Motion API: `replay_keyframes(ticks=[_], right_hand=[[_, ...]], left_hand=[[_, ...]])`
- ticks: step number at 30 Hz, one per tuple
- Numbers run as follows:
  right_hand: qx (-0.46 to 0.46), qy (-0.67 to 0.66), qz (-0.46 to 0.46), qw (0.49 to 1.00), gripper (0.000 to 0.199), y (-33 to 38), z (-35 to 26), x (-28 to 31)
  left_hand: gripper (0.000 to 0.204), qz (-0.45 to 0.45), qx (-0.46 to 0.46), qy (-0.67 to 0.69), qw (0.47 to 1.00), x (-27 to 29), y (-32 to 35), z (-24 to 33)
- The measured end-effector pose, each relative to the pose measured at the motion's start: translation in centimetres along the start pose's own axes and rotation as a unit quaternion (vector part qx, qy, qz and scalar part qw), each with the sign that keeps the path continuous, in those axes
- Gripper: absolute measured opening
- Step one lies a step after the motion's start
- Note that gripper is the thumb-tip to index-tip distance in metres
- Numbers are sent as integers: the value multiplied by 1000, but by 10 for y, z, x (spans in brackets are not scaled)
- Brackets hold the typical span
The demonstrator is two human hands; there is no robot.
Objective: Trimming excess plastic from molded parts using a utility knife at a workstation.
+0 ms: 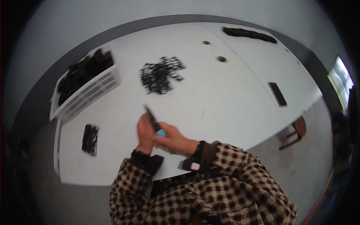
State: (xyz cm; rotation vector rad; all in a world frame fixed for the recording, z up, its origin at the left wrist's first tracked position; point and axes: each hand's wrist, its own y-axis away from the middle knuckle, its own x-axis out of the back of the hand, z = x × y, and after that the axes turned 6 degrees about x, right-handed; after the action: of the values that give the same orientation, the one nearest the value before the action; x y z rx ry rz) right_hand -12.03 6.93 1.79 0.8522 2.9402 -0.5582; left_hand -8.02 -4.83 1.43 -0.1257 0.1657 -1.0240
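Close together over the near part of the table are my two hands. My right hand (171, 138) is closed round the turquoise handle (161, 133) of what looks like a knife. Its dark, narrow blade (151, 116) points up and to the left, tapering to a tip beyond my fingers. My left hand (144, 131) is closed right against the blade's left side; whatever its fingers grip is hidden and blurred. Farther off lies a loose pile of small black frame-like pieces (159, 77). To the left of my hands, black strips (90, 140) lie in a tidy row.
A white slatted basket (92, 92) full of dark pieces stands at the left edge. On the white table (210, 101) lie a phone (277, 94) at the right, two small round items (222, 59) and a long dark bundle (249, 34) at the back. Beyond the right edge is a brown stool (299, 127).
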Motion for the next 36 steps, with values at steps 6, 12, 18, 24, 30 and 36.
replay_keyframes(ticks=[6,12,18,24,30,36], right_hand=[[-121,-18,-35,992,19,0,-12,-1],[-114,-11,-31,993,15,-2,-5,10],[-66,-20,51,996,15,-7,2,24],[-85,-14,51,995,14,-6,-2,19],[-85,-29,42,995,14,-7,-1,20],[-81,-29,37,996,14,-6,2,21]], left_hand=[[30,-17,-16,10,1000,12,-4,-22],[17,35,-21,-44,998,16,-9,-16],[19,71,-54,-245,966,79,-17,8],[36,165,-28,-696,698,200,-5,36],[46,173,140,-703,676,240,9,40],[43,191,37,-714,673,232,11,43]])
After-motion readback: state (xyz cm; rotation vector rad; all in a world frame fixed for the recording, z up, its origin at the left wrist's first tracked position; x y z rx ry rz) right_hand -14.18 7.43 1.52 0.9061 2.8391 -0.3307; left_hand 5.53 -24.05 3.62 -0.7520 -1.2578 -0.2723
